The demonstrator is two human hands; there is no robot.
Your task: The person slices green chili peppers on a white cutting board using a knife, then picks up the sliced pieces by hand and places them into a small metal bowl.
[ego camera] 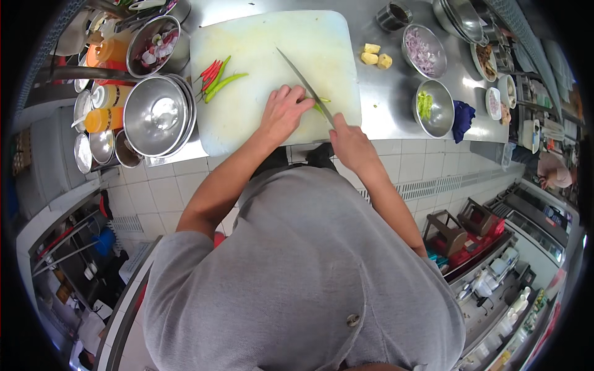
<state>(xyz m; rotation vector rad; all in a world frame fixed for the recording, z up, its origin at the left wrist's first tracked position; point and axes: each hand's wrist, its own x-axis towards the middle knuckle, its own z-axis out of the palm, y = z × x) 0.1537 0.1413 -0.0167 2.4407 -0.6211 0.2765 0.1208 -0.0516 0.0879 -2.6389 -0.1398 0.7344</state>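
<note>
On the white cutting board point(274, 32), my left hand point(287, 111) has its fingers curled over a green chilli point(318, 108), close against the blade. My fingers hide part of this chilli, and a bit of green shows on the blade's other side. My right hand point(353, 144) grips the handle of a long kitchen knife point(299, 75), its tip pointing away to the upper left. Toward the board's left side lie several red chillies point(211, 73) beside two green chillies point(225, 86).
Left of the board stand stacked steel bowls point(155, 116) and a bowl of onion pieces point(158, 48). To the right are peeled yellowish chunks point(371, 57), a bowl of sliced shallots point(423, 53), a bowl with cut green pieces point(424, 105) and a dark blue cloth point(463, 120).
</note>
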